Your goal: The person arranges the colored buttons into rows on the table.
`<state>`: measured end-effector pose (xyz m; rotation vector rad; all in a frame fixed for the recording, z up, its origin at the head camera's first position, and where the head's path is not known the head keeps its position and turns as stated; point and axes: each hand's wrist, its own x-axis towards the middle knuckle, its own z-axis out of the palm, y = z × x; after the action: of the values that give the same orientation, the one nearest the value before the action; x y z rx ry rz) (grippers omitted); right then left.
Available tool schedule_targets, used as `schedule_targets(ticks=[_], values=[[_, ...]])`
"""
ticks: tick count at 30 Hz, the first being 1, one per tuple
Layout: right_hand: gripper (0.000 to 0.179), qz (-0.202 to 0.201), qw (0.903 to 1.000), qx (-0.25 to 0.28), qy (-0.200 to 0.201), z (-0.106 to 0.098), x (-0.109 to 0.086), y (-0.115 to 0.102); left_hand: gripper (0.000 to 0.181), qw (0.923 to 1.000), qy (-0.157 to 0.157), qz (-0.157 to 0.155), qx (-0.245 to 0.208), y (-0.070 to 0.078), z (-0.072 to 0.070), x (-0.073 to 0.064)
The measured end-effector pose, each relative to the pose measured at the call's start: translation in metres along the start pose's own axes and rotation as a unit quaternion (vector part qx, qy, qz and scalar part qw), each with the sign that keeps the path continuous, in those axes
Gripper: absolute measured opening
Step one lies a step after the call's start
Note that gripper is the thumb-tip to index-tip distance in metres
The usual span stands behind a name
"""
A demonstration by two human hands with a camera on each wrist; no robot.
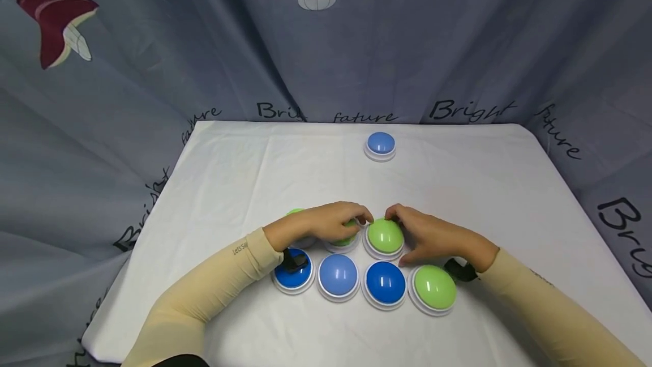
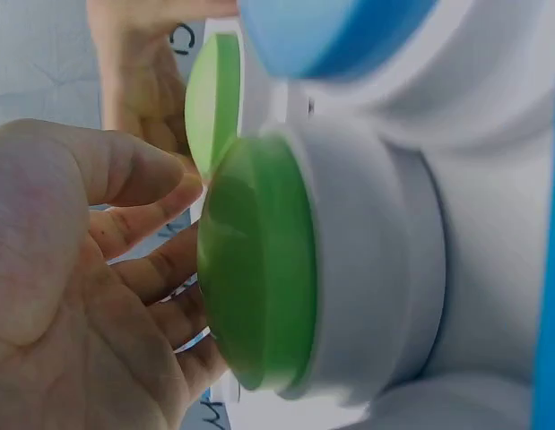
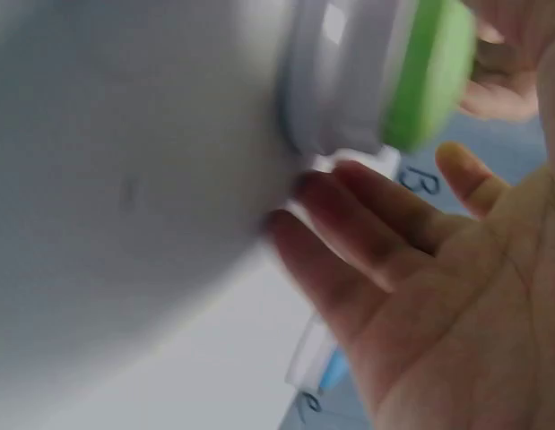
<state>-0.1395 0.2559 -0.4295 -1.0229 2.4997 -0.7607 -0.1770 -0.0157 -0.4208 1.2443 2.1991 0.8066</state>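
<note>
Push buttons with coloured domes on white round bases stand close together on the table. My right hand spreads around the right side of a green button, thumb in front and fingers behind. In the right wrist view, its fingers extend beside the white base of a green button. Over another green button hovers my left hand, its fingers loosely bent and their tips near the first button. The left wrist view has a green dome close beside that hand's fingers, with no grip seen.
In front lie a dark blue button, a light blue button, another dark blue button and a green button. My left wrist partly hides a green button. A light blue button stands alone near the table's far edge.
</note>
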Motion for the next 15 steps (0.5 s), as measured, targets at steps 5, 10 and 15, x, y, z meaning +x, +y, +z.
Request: schedule_targets(ticks=[5,10,15], values=[[0.099,0.024,0.9989,0.012,-0.038,-0.023,0.001,0.002,0.034,0.9987,0.026,-0.024,0.037,-0.007,-0.010,0.005],[0.083,0.043,0.9989,0.011,-0.015,-0.045,0.010,0.013,0.037,0.9946,0.054,-0.061,0.065,-0.016,-0.025,0.014],[0.066,0.090,0.9940,-0.002,0.062,-0.059,0.030,0.029,0.045,0.9856,0.114,-0.094,0.083,-0.028,-0.044,0.030]])
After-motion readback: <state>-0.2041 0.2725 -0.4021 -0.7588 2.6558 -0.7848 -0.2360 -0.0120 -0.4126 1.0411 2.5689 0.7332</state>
